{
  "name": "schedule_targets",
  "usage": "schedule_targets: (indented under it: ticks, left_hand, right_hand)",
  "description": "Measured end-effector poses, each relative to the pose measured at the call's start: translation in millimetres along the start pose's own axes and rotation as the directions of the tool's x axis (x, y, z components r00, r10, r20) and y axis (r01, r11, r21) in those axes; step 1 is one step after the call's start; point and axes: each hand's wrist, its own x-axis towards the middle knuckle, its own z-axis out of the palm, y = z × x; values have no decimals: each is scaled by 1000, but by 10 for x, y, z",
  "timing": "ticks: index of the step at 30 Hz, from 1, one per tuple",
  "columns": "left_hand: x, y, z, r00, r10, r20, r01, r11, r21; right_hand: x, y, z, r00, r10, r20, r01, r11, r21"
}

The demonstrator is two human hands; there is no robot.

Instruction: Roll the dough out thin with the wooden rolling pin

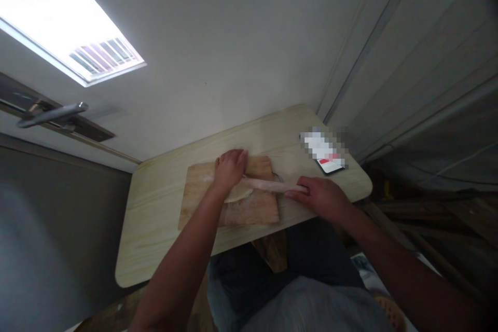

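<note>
A pale wooden rolling pin (268, 185) lies slantwise over a flat round of dough (240, 194) on a wooden cutting board (194, 181). Curled over the pin's left end is my left hand (231, 168), which hides that end and part of the dough. My right hand (324, 196) grips the other end, beyond the board's right edge, with thumb and fingers closed round it. White flour dusts the board near the dough.
The board rests on a light wood-grain table (151, 218) with rounded corners. A phone (329, 163), partly blurred out, lies at the table's right. A door with a metal handle (54, 114) stands behind at the left; a pale wall panel (412, 46) rises at the right.
</note>
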Motion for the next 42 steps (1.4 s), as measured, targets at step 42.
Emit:
schedule_targets:
  ticks: [42]
  left_hand:
    - [-399,-98,-32,988,138,-66,-124,976,177]
  right_hand:
    - [-36,-489,79,995,-91,46,91,996,-2]
